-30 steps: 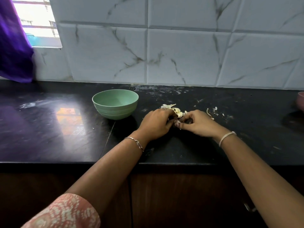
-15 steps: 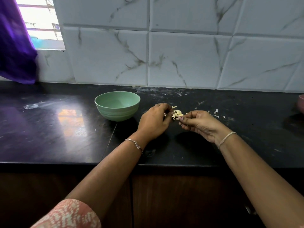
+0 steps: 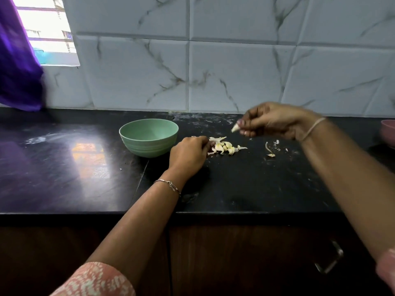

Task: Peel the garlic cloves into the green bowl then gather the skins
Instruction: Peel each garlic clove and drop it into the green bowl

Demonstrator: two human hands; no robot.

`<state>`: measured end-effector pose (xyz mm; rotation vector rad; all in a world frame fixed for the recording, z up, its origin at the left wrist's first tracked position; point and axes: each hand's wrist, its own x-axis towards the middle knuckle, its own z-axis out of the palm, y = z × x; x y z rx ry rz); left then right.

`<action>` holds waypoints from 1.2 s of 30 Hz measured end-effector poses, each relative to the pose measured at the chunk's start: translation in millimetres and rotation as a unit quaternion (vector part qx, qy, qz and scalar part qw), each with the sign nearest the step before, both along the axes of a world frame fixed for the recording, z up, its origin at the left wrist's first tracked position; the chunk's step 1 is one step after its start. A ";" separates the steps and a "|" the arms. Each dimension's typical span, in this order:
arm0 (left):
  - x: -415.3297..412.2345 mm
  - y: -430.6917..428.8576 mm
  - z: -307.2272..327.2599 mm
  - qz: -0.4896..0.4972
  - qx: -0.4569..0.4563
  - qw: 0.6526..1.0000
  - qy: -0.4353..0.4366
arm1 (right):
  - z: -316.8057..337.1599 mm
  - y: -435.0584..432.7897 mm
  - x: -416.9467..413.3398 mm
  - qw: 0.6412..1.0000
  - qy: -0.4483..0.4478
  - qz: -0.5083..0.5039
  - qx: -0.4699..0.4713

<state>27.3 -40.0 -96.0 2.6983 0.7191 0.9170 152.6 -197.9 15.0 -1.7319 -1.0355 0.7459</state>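
The green bowl [image 3: 148, 136] stands on the black counter, and what I can see of its inside looks empty. Just right of it lies a small heap of garlic cloves and skins [image 3: 224, 146]. My left hand [image 3: 188, 154] rests on the counter with its fingertips touching the heap's left edge; whether it grips anything is hidden. My right hand [image 3: 271, 120] is raised above and right of the heap, blurred, pinching one pale garlic clove [image 3: 234, 128] between thumb and fingers. A few loose skin scraps [image 3: 269, 148] lie further right.
The black counter [image 3: 64, 167] ends at a front edge near me, with dark cabinets below. A marble-tiled wall runs behind. A pink bowl [image 3: 388, 133] sits at the far right edge. A purple curtain [image 3: 17, 67] hangs by the window at left.
My right hand has lifted away from the heap, up and to the right, carrying one clove. My left hand stayed at the heap by the bowl.
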 end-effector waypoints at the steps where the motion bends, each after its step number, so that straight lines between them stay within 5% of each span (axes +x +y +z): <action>1: 0.0 0.0 -0.6 -0.004 -0.001 1.000 0.008 | 15.8 0.1 -0.5 1.000 -0.017 0.003 0.008; 5: -0.6 1.7 -2.6 -0.031 -0.020 0.999 0.001 | 26.8 7.6 -6.9 0.992 -0.127 0.005 -0.007; 9: -0.4 2.8 -3.7 -0.017 -0.012 1.000 -0.002 | -53.2 26.3 -11.4 0.937 -0.282 0.042 -0.201; 16: 0.6 4.1 -6.3 -0.009 -0.017 1.000 -0.010 | -34.9 26.5 -5.9 0.980 -0.185 0.007 -0.075; 21: 2.1 5.3 -8.3 -0.022 -0.004 1.000 -0.006 | -64.4 31.6 -12.8 0.939 -0.287 0.023 -0.191; 26: 0.6 6.3 -8.2 -0.025 -0.005 1.000 -0.017 | -40.7 25.7 -7.7 0.979 -0.201 -0.002 -0.042; 31: 0.8 5.0 -8.4 -0.029 -0.011 1.000 -0.005 | -80.2 34.7 -18.3 0.950 -0.270 0.025 -0.154; 36: -0.7 7.2 -8.4 -0.028 -0.015 0.999 -0.013 | -55.6 37.4 -11.6 0.979 -0.187 0.020 -0.072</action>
